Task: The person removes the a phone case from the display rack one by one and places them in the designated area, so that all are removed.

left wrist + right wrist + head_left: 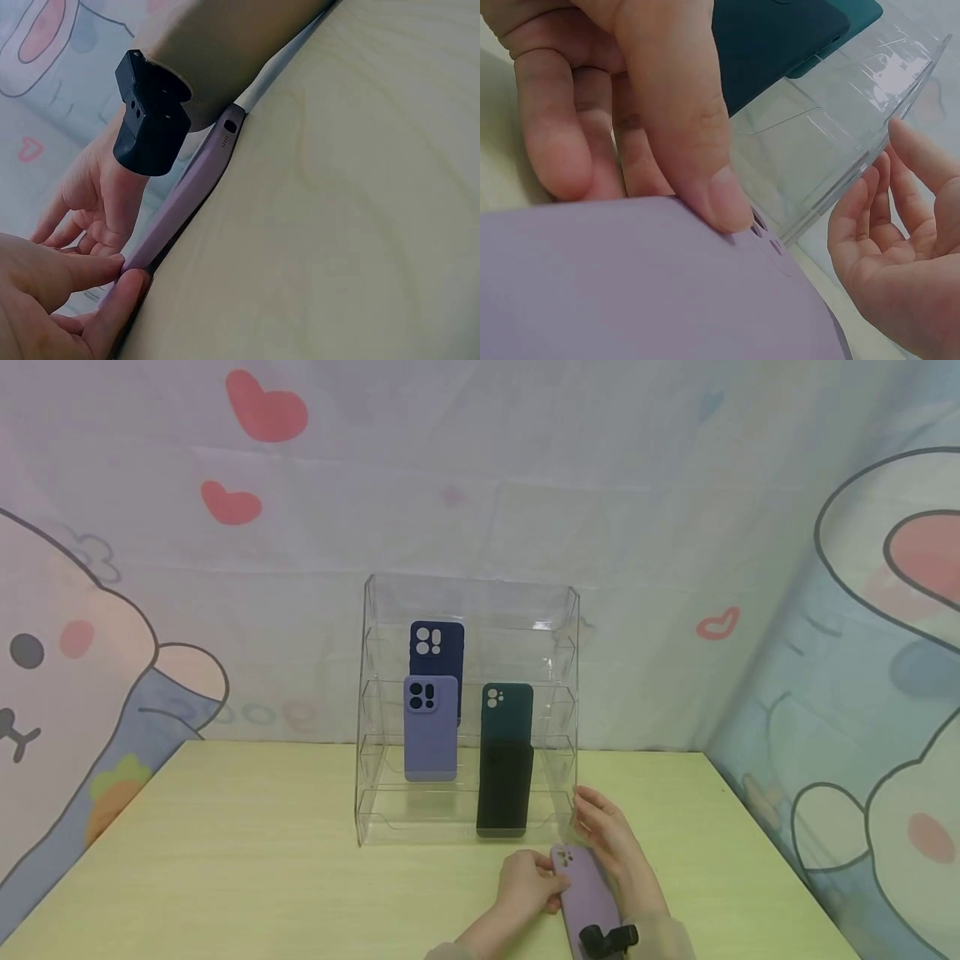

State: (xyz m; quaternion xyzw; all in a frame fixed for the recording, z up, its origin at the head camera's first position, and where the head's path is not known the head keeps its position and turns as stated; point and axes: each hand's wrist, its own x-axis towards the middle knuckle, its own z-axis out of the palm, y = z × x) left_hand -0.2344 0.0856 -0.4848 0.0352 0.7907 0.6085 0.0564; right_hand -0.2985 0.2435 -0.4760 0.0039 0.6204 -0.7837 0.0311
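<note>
A light purple phone case (588,893) is before the rack's front right corner, its camera cutouts toward the rack. My left hand (528,885) pinches its left edge near the cutouts. In the left wrist view, thumb and finger of this hand (67,300) meet at the case (187,187). My right hand (609,831) touches the right side of the clear tiered rack (468,602). Its fingertips lie along the panel's edge in the right wrist view, where the hand (907,240) looks relaxed. The case (630,285) fills the lower left there.
The rack bears a dark blue case (450,647), a lavender case (431,739), a green case (510,714) and a black case (504,789) in front of the green one. A pale wood table (247,843) meets a cartoon-printed cloth (637,527) behind and at right.
</note>
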